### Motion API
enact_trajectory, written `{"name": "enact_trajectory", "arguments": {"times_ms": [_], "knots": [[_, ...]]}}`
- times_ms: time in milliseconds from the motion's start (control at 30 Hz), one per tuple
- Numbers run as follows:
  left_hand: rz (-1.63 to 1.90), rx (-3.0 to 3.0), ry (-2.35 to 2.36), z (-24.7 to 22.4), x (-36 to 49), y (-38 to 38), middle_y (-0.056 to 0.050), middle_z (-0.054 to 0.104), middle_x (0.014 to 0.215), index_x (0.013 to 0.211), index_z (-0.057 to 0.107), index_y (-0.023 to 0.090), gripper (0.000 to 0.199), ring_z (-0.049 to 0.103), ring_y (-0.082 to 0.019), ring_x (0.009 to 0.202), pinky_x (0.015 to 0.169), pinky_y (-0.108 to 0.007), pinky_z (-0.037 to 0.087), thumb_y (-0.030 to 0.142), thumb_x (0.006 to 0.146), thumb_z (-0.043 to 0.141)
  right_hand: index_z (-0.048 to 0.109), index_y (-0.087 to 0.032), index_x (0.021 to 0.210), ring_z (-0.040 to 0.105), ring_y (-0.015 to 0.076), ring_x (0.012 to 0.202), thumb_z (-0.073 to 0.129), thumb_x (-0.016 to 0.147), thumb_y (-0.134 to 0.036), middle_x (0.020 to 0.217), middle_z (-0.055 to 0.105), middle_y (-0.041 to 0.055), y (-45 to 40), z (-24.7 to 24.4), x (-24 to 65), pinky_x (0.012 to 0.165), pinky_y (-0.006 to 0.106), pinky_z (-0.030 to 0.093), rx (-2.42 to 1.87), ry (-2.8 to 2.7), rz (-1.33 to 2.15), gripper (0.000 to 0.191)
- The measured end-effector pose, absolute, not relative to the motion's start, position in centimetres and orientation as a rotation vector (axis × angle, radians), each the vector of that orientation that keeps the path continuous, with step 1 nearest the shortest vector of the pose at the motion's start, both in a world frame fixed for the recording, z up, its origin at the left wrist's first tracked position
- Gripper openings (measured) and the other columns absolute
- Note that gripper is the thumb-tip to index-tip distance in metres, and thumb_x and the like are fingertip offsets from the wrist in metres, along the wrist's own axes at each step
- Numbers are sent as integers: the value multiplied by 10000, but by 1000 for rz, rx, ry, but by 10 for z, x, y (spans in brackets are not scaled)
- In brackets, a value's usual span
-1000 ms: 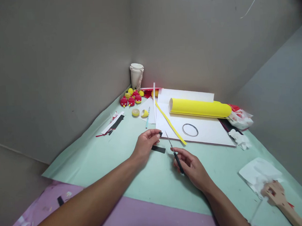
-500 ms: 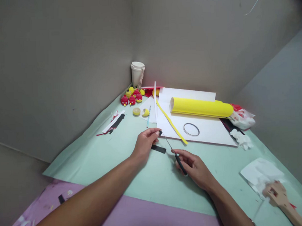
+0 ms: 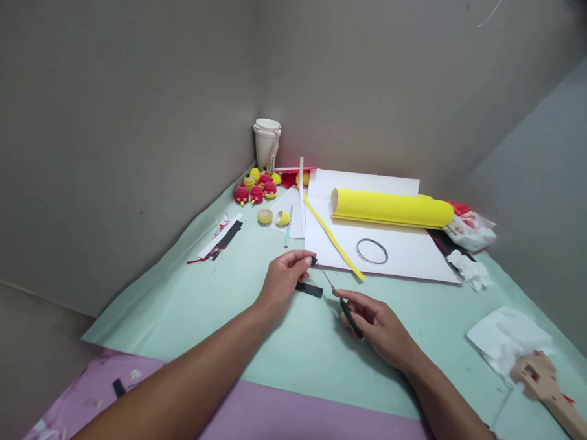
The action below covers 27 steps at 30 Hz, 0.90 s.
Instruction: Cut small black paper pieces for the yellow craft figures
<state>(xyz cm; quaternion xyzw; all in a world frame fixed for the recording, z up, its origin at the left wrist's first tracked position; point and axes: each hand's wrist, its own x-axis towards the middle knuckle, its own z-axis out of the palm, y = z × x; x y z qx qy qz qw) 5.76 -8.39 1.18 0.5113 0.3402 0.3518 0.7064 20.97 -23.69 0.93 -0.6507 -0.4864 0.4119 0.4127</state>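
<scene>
My left hand (image 3: 282, 280) pinches a small black piece (image 3: 314, 260) between thumb and fingers. A thin metal tool with a black handle (image 3: 351, 319) is in my right hand (image 3: 380, 324), its tip touching or very near the black piece. On the green sheet, a black strip (image 3: 310, 289) lies beside my left hand. Beyond my hands are a narrow yellow strip (image 3: 334, 239), a grey ring (image 3: 372, 251) on white card, a light blue pen (image 3: 288, 227) and two yellow half shells, one of them open side up (image 3: 282, 218).
A yellow roll (image 3: 393, 209) rests on the white card (image 3: 412, 264). Small red and yellow figures (image 3: 256, 194) stand before a white cup (image 3: 267, 143). Paper scraps (image 3: 226, 238) lie at left. A tan glue gun (image 3: 538, 376) sits on tissue (image 3: 507, 334) at right.
The black piece in my left hand has tilted slightly against the tool's tip. Both hands have otherwise hardly moved.
</scene>
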Motion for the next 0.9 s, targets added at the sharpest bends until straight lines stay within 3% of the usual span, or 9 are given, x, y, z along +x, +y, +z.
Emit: {"name": "enact_trajectory", "arguments": {"times_ms": [633, 900], "knots": [[765, 1159, 769, 12, 59, -84, 18, 556, 661, 926, 697, 143, 237, 441, -86, 587, 608, -238, 363, 300, 750, 670, 612, -182, 1271, 467, 155, 666, 546, 881, -338, 750, 559, 8, -237, 8, 215, 629, 283, 403, -1714, -1281, 991, 425], [742, 1175, 779, 14, 59, -84, 13, 564, 654, 899, 701, 138, 226, 454, -93, 586, 602, -246, 379, 289, 732, 677, 624, -207, 1254, 489, 156, 674, 543, 864, -288, 714, 465, -22, -239, 7, 221, 666, 286, 420, -1740, -1329, 967, 407]]}}
